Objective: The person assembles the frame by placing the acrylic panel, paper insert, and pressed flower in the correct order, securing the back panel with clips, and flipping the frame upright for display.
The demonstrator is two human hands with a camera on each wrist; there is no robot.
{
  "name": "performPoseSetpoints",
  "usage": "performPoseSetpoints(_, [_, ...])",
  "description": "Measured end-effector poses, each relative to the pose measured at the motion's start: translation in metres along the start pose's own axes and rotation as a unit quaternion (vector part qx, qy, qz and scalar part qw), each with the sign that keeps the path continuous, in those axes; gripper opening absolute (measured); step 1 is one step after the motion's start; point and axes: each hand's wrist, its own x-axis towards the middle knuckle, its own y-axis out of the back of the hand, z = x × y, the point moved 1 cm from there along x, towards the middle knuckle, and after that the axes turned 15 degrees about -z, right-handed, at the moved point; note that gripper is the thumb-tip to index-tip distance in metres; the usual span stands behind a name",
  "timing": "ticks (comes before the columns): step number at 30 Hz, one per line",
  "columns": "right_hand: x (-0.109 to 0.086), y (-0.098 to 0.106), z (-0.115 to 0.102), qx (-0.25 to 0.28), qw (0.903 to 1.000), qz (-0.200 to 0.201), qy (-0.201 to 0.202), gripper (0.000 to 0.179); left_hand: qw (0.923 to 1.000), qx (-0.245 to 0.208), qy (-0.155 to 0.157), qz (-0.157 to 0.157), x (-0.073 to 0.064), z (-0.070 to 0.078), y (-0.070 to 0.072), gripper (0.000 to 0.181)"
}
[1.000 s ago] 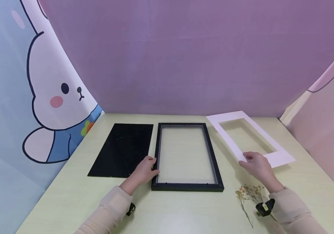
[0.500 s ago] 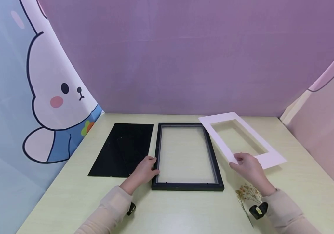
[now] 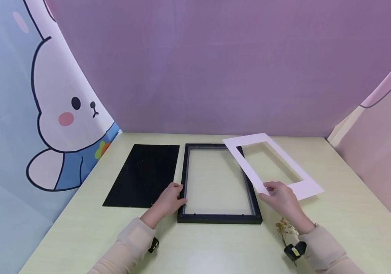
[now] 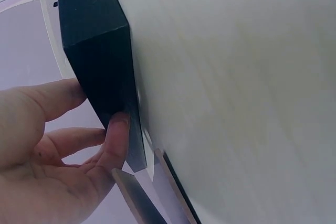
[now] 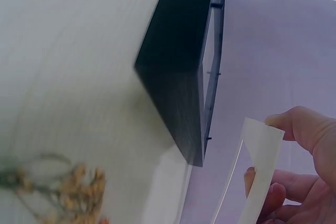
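A black picture frame (image 3: 220,219) lies flat in the middle of the table. My left hand (image 3: 168,199) grips its left side, thumb over the top edge; the left wrist view has the fingers (image 4: 118,137) against the outer side of the frame (image 4: 100,51). My right hand (image 3: 283,199) pinches a white picture mat (image 3: 306,189) with a rectangular window by its near left edge. The mat is raised and tilted, its far left corner overlapping the frame's right side in the head view. From the right wrist, thumb and fingers show on opposite faces of the mat (image 5: 262,150).
A black backing board (image 3: 147,171) lies left of the frame, by my left hand. Small dried flowers (image 3: 285,227) lie on the table (image 3: 216,247) under my right wrist, partly hidden by it. A purple curtain (image 3: 216,68) stands behind the table.
My right hand has carried the white mat leftward, from beside the picture frame to partly over its right side. The left hand and the frame have stayed in place.
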Motion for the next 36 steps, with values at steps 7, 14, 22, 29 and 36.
performPoseSetpoints(7, [0.0, -0.007, -0.011, 0.018, 0.9998, -0.005, 0.007, 0.035, 1.0, 0.0, -0.003, 0.005, 0.001, 0.0, 0.0, 0.052])
performPoseSetpoints(14, [0.0, -0.014, -0.024, 0.023, 0.9996, -0.001, 0.018, 0.034, 0.9999, -0.001, 0.002, 0.01, 0.0, -0.001, -0.001, 0.052])
performPoseSetpoints(22, [0.002, -0.026, -0.037, 0.035, 0.9989, -0.002, 0.031, 0.033, 0.9997, -0.021, 0.007, 0.012, 0.001, 0.001, 0.001, 0.052])
performPoseSetpoints(29, [0.002, -0.033, -0.048, 0.029, 0.9981, -0.001, 0.054, 0.033, 0.9992, -0.035, 0.017, 0.006, 0.0, 0.001, 0.005, 0.051])
performPoseSetpoints(36, [0.004, -0.043, -0.06, 0.022, 0.9973, -0.009, 0.07, 0.031, 0.9992, -0.036, 0.012, 0.009, 0.001, 0.002, 0.007, 0.051])
